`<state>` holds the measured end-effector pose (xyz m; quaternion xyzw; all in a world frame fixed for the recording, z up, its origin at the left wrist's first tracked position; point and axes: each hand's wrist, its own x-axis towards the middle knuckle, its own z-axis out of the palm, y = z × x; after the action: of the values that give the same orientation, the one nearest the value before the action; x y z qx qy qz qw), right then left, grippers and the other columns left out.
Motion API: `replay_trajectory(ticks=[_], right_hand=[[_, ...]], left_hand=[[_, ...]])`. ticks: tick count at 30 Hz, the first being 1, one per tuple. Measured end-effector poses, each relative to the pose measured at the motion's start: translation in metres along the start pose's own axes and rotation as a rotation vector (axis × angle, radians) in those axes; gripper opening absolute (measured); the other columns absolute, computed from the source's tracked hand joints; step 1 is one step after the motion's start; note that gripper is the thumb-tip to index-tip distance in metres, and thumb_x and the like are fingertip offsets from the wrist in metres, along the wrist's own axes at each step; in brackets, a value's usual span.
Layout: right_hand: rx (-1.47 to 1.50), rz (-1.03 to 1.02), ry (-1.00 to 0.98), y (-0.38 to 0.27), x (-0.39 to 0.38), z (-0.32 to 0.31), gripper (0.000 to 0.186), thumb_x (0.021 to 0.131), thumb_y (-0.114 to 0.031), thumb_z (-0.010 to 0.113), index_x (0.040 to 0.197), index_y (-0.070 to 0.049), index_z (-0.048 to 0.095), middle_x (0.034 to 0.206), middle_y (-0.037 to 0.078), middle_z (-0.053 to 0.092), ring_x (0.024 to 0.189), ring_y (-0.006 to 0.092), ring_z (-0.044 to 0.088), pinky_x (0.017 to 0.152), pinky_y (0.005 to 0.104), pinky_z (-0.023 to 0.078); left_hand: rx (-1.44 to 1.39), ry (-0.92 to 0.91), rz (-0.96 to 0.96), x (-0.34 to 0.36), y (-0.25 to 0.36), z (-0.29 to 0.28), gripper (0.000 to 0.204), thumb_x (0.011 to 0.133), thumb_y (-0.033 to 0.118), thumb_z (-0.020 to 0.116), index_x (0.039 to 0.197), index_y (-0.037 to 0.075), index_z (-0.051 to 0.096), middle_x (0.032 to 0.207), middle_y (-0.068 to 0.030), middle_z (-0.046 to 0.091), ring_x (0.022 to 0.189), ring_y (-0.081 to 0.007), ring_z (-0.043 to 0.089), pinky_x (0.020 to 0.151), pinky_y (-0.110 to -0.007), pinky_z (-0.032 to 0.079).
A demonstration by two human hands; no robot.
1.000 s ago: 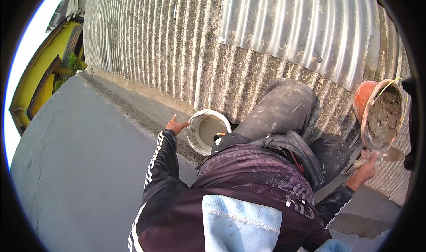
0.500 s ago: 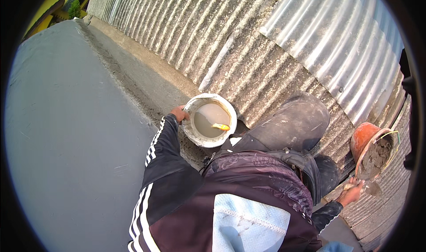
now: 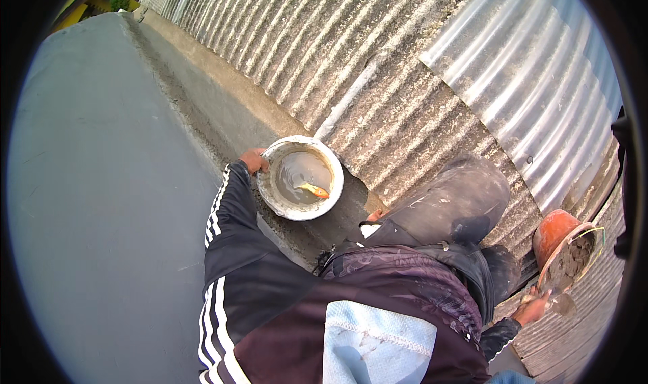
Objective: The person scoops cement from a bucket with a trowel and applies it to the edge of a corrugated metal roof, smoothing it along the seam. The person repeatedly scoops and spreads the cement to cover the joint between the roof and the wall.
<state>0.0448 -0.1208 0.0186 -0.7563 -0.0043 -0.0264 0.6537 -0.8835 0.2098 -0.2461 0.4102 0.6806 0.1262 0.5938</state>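
The left hand (image 3: 254, 161) grips a crusted, round white bucket (image 3: 272, 192). The right hand (image 3: 532, 308) clasps a trowel (image 3: 563, 305) (handle partly hidden) beside lumpy grey mortar (image 3: 568, 262).

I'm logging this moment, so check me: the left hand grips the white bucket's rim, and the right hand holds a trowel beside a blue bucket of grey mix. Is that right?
Not quite: the head view shows that the bucket of grey mix is an orange bucket, not blue. The left hand does grip the white bucket's rim, and the right hand holds a trowel.
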Motion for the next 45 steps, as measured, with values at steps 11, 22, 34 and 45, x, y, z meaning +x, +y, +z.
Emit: replay_trajectory(ticks=[11,22,34,45], right_hand=[[-0.062,0.053,0.012,-0.013,-0.009,0.012,0.067,0.101,-0.025,0.074,0.118,0.034,0.048,0.122,0.031,0.060,0.103,0.0385,0.069,0.089,0.0447,0.067],[-0.130,-0.018,-0.051,-0.011,-0.013,0.009,0.067,0.104,-0.030,0.069,0.134,0.026,0.048,0.120,0.029,0.064,0.101,0.0359,0.072,0.073,0.0379,0.061],[-0.174,0.048,0.007,-0.008,-0.016,0.010,0.059,0.103,-0.030,0.070,0.134,0.017,0.055,0.116,0.029,0.069,0.095,0.0343,0.075,0.057,0.0359,0.054],[0.004,-0.002,-0.044,0.010,0.007,-0.004,0.061,0.105,-0.021,0.068,0.129,0.030,0.047,0.125,0.030,0.063,0.104,0.0388,0.072,0.087,0.0418,0.064]], left_hand=[[0.050,0.152,0.054,0.025,0.001,-0.096,0.055,0.067,-0.006,0.067,0.121,-0.001,0.076,0.096,-0.0093,0.077,0.079,-0.0229,0.068,0.075,-0.036,0.057],[0.311,0.374,0.007,0.096,-0.006,-0.116,0.058,0.069,-0.007,0.067,0.125,0.007,0.077,0.099,-0.0107,0.080,0.089,-0.0234,0.072,0.079,-0.036,0.057],[0.566,1.182,0.873,-0.006,0.165,-0.029,0.020,0.083,0.010,0.069,0.102,0.007,0.074,0.095,-0.0103,0.072,0.092,-0.0317,0.068,0.086,-0.045,0.054],[1.134,-0.495,1.226,-0.080,0.095,0.257,0.049,0.091,0.031,0.070,0.132,0.005,0.058,0.132,-0.0163,0.056,0.130,-0.0340,0.052,0.109,-0.047,0.044]])
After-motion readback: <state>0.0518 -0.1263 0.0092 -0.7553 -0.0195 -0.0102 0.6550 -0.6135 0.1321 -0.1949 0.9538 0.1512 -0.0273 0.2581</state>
